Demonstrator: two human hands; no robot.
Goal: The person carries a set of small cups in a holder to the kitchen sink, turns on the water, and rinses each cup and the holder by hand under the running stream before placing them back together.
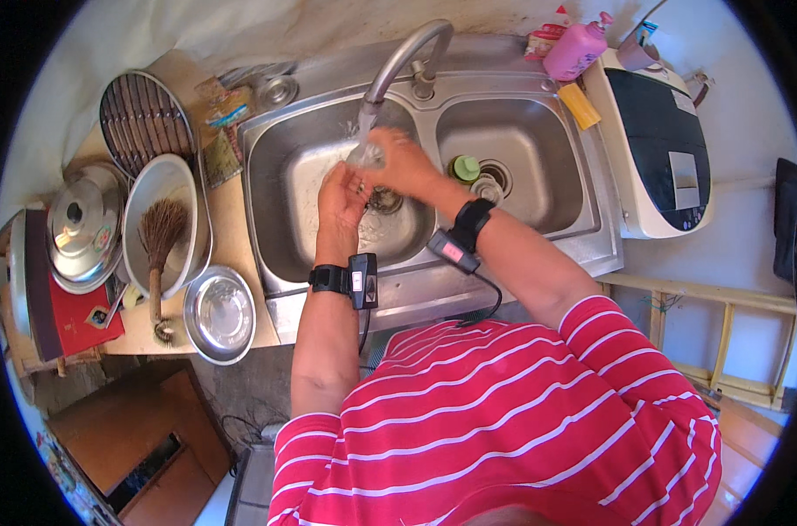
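Water runs from the curved metal faucet point(408, 49) onto a clear glass vessel point(367, 156), probably a cup, held over the left basin point(286, 217). My left hand point(341, 197) cups it from below, palm turned up. From the right, my right hand point(401, 158) wraps round it, its fingers blurred and hiding part of the vessel. Beneath my hands the basin's drain point(385, 199) is partly visible, with water splashing around it. In the right basin point(536, 158), a green-topped scrub brush point(465, 169) and a clear glass point(487, 189) stand beside the drain.
Left of the sink are a white basin point(132, 223) holding a straw whisk brush point(162, 230), a metal bowl point(219, 315), a pot lid point(86, 210) and a slatted rack point(145, 121). Rightward are a pink pump bottle point(577, 49), a yellow sponge point(578, 106) and a white-and-black appliance point(658, 151).
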